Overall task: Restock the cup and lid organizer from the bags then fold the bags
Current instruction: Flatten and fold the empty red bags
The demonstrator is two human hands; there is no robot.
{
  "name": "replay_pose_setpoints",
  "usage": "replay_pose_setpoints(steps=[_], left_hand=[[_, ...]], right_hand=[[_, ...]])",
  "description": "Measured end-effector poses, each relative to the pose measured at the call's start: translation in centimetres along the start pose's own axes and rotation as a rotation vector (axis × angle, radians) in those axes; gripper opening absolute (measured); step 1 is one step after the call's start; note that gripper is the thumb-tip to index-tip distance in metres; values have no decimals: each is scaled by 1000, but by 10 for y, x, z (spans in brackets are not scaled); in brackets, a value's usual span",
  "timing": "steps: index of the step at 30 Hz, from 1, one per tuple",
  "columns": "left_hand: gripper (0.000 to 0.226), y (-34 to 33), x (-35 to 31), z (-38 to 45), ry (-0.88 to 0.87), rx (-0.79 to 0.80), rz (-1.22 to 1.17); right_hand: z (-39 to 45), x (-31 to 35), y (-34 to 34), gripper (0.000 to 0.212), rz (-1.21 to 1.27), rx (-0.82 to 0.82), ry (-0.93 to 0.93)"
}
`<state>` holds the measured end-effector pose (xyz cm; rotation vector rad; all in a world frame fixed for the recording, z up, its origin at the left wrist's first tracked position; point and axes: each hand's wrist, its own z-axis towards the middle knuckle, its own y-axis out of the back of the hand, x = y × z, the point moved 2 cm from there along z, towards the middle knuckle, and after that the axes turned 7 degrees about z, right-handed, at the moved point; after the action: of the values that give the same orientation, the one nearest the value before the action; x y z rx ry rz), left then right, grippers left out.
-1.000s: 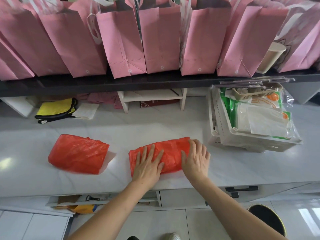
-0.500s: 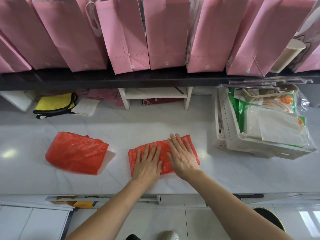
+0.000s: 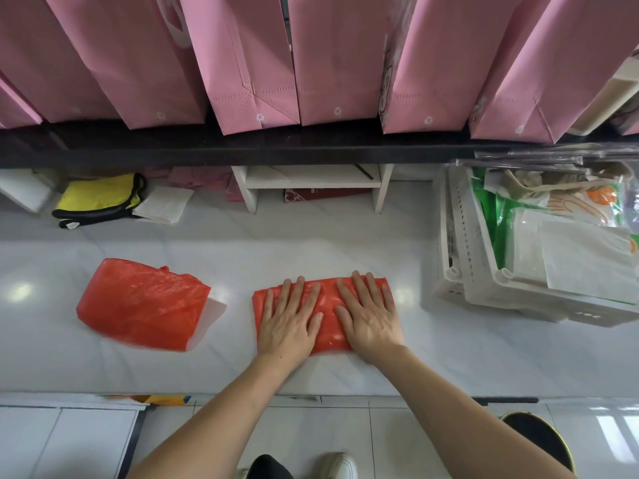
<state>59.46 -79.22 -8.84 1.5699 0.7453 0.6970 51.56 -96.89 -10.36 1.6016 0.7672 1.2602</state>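
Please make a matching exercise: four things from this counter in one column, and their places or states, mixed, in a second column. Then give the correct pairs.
Things:
1. left red bag
2. right red bag
3. yellow cloth
4. white basket

Places or states:
A. far right of the counter, holding packets
B. pressed flat under both hands
C. lies folded, untouched
D. under the shelf, back left

Pairs: 1-C, 2-B, 3-D, 4-A

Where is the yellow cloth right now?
In the head view, the yellow cloth lies at the back left of the white counter, under the dark shelf, beside a folded white paper.
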Motion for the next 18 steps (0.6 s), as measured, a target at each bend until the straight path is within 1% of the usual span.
replay_pose_setpoints(steps=[3,9,13,18], left_hand=[[64,-2,2,0,-1,-28,0],[68,-5,8,-4,-43,-33,4],[83,-8,15,-6,-71,-4,-4],[96,-5,23,-11,-32,63,10]], right_hand=[[0,-1,1,62,-14,16,4],[-2,-4,3,65,-36,68,15],[-5,-7,5,71,-39,73,36],[-12,-11,7,81,-50,42,1]])
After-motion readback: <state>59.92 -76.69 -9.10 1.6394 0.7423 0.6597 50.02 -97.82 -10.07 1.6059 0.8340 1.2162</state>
